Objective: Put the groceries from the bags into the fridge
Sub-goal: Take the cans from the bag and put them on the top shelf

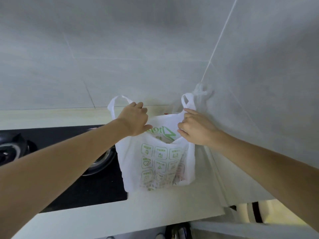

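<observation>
A white plastic grocery bag [155, 161] with green printed squares stands on the pale counter [155, 206] in the corner by the tiled walls. My left hand [134, 120] grips the bag's left rim just below its left handle loop. My right hand [196, 129] pinches the right rim under the right handle loop. The two hands hold the bag's mouth apart. Groceries show faintly through the plastic near the bottom; I cannot tell what they are. A second knotted white bag [202, 94] sits behind, against the wall. No fridge is in view.
A black gas hob [74, 183] with a steel burner [101, 161] lies left of the bag, touching its base. A dark pan [12, 144] sits at the far left. The counter's front edge runs below; a gap and a white surface [276, 213] lie at lower right.
</observation>
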`<action>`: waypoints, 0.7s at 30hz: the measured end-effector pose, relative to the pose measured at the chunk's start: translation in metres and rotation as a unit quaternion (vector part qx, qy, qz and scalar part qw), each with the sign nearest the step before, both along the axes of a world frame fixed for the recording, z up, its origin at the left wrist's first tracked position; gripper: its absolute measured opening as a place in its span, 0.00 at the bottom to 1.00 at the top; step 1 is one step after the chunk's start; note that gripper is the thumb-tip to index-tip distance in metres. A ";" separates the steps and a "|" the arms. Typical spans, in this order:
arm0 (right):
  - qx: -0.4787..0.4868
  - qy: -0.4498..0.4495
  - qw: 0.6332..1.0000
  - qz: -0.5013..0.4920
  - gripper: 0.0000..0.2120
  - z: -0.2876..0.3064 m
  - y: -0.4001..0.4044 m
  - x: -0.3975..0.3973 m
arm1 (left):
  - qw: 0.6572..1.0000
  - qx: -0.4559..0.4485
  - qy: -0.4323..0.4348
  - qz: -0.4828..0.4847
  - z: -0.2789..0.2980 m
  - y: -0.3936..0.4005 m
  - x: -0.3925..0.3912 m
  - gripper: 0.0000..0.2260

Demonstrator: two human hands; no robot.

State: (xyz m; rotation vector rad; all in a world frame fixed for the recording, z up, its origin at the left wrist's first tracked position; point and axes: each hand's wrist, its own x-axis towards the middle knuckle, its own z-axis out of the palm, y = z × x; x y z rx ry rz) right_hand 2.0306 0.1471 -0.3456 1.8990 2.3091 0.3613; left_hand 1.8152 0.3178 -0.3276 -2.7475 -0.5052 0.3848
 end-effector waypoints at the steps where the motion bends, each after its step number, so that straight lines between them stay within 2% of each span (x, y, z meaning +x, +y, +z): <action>1: 0.002 0.008 1.000 -0.001 0.18 -0.002 -0.002 0.006 | 1.000 -0.011 0.009 0.004 -0.003 0.001 -0.002 0.26; 4: 0.020 0.024 1.000 -0.005 0.14 -0.005 -0.011 0.021 | 0.998 -0.049 0.032 0.011 -0.011 0.002 -0.006 0.20; 6: 0.013 0.016 1.000 0.002 0.12 -0.007 -0.013 0.028 | 0.998 -0.050 0.033 0.011 -0.015 0.001 -0.006 0.19; 9: -0.007 -0.005 1.000 -0.001 0.08 -0.010 -0.014 0.037 | 0.999 -0.014 0.037 0.018 -0.018 0.001 -0.002 0.22; 11: -0.027 -0.014 0.999 -0.021 0.06 -0.014 -0.013 0.040 | 0.999 0.013 0.032 0.030 -0.018 0.001 -0.001 0.21; 15: -0.044 0.012 0.997 -0.064 0.08 -0.023 -0.016 0.045 | 0.999 0.043 0.011 0.023 -0.013 0.000 -0.008 0.17; 18: -0.040 -0.013 0.997 -0.066 0.11 -0.029 -0.024 0.048 | 1.000 -0.001 0.000 0.025 -0.012 0.001 -0.021 0.14; 21: -0.031 0.005 0.999 -0.012 0.13 -0.038 -0.031 0.047 | 0.994 -0.100 0.033 0.028 -0.009 -0.001 -0.037 0.11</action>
